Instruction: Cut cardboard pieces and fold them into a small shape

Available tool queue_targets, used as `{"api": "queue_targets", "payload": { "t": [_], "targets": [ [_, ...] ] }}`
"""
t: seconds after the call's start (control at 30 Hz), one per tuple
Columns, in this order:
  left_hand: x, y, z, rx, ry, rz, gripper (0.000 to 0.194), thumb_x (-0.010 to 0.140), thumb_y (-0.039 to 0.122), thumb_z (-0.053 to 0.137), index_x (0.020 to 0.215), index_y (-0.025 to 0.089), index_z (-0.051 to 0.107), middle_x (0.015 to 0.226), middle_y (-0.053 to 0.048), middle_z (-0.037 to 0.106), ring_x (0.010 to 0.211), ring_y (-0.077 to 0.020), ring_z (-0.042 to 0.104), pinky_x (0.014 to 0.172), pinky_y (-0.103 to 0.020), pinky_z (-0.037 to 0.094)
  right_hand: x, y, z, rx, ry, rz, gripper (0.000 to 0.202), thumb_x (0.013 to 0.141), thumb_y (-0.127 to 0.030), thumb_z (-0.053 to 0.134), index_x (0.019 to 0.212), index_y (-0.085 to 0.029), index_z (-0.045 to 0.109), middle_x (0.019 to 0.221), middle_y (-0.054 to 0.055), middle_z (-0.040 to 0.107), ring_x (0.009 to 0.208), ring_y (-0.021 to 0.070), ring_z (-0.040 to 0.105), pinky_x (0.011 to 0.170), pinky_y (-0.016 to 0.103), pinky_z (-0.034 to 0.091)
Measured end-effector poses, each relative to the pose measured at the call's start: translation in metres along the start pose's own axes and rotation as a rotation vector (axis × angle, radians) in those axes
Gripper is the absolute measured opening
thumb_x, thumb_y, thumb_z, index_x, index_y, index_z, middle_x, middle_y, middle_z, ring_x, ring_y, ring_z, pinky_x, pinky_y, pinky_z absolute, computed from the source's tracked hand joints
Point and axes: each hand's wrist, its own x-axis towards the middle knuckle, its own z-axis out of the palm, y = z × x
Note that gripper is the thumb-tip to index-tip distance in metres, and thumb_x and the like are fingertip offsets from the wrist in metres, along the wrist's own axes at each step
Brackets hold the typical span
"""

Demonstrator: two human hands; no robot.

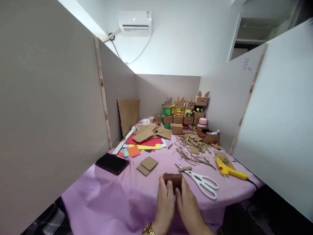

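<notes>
At lower centre, we see the brown cardboard piece (pixel 173 181), long edge crosswise, between left hand (pixel 165 194) and right hand (pixel 188 197), both grips grasping it.

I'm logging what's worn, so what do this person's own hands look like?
The left hand has red thumbnail polish and a gold-coloured link wristband. The right hand shows no jewellery. No gloves or sleeves are visible.

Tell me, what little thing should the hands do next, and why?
Perhaps the left hand could let go of the cardboard and pick up the top square. Both hands hold the cardboard, so the right hand could probably manage alone, and that square overlaps the lower square nearer the left hand.
</notes>
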Motion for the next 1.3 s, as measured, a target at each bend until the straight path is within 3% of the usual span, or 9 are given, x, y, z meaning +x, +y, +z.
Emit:
{"api": "queue_targets", "payload": {
  "t": [0.17,0.3,0.47,0.6,0.77,0.9,1.07,1.17,1.3],
  "targets": [
    [0.000,0.007,0.005,-0.002,0.043,-0.029,0.029,0.091,0.041,0.031,0.104,0.017,0.042,0.112,-0.017,0.057,0.108,-0.0251,0.054,0.092,-0.038,0.041,-0.001,0.000,0.001,0.007,0.002,-0.009,0.044,0.086,-0.016,0.031,0.125,0.000,0.044,0.109,0.027,0.065,0.097,0.0316,0.066,0.080,0.044,0.056],
    [0.002,0.010,0.007,0.001,0.053,-0.027,0.023,0.091,0.039,0.033,0.099,0.019,0.042,0.107,-0.015,0.058,0.104,-0.0253,0.055,0.090,-0.039,0.042,-0.005,0.000,0.004,0.006,0.002,-0.016,0.054,0.083,-0.013,0.036,0.135,-0.005,0.032,0.117,0.023,0.062,0.104,0.0304,0.063,0.084,0.045,0.054],
    [0.003,0.014,0.006,0.003,0.041,-0.015,0.020,0.092,0.037,0.031,0.094,0.019,0.041,0.097,-0.012,0.057,0.093,-0.0244,0.058,0.085,-0.039,0.045,-0.006,-0.001,0.008,-0.015,-0.021,-0.009,0.063,0.080,-0.014,0.039,0.137,0.008,0.023,0.118,0.033,0.058,0.104,0.0358,0.063,0.082,0.049,0.054],
    [0.004,0.015,0.005,-0.007,0.044,-0.003,0.020,0.092,0.038,0.032,0.091,0.021,0.042,0.092,-0.009,0.059,0.089,-0.0237,0.060,0.082,-0.038,0.046,-0.007,-0.002,0.008,-0.028,-0.033,0.004,0.065,0.080,-0.015,0.039,0.138,0.008,0.022,0.118,0.033,0.058,0.105,0.0363,0.062,0.083,0.050,0.054],
    [0.007,0.011,0.003,-0.009,0.031,0.025,0.016,0.089,0.036,0.038,0.090,0.021,0.042,0.089,-0.008,0.060,0.086,-0.0232,0.061,0.080,-0.038,0.047,-0.007,-0.002,0.005,-0.007,-0.058,-0.002,0.060,0.079,-0.014,0.038,0.132,0.012,0.031,0.122,0.035,0.055,0.110,0.0361,0.059,0.088,0.048,0.052],
    [0.011,0.003,-0.001,0.014,-0.015,0.046,0.015,0.081,0.027,0.049,0.094,0.020,0.043,0.092,-0.008,0.061,0.088,-0.0239,0.061,0.081,-0.038,0.047,-0.006,-0.003,0.000,0.033,-0.073,0.008,0.056,0.081,-0.015,0.036,0.132,0.008,0.036,0.123,0.032,0.055,0.111,0.0349,0.059,0.089,0.048,0.051],
    [0.015,-0.004,-0.008,0.057,-0.052,0.068,0.019,0.079,0.021,0.048,0.097,0.020,0.043,0.096,-0.010,0.061,0.091,-0.0246,0.060,0.082,-0.039,0.047,-0.006,-0.001,-0.012,0.106,-0.093,0.044,0.052,0.078,-0.018,0.041,0.125,0.003,0.049,0.116,0.030,0.061,0.106,0.0383,0.060,0.087,0.054,0.049],
    [0.017,-0.004,-0.011,0.073,-0.087,0.082,0.022,0.080,0.021,0.048,0.100,0.018,0.042,0.097,-0.012,0.062,0.091,-0.0258,0.061,0.082,-0.041,0.047,0.003,0.001,-0.025,0.178,-0.110,0.076,0.040,0.081,-0.026,0.045,0.114,-0.007,0.059,0.106,0.024,0.067,0.099,0.0369,0.062,0.085,0.054,0.048],
    [0.020,-0.003,-0.014,0.079,-0.140,0.100,0.018,0.081,0.022,0.047,0.098,0.018,0.042,0.098,-0.014,0.063,0.091,-0.0259,0.062,0.083,-0.041,0.047,0.029,0.000,-0.036,0.322,-0.117,0.133,0.032,0.088,-0.041,0.043,0.089,-0.018,0.065,0.088,0.012,0.070,0.089,0.0289,0.064,0.082,0.044,0.049]
  ]
}}
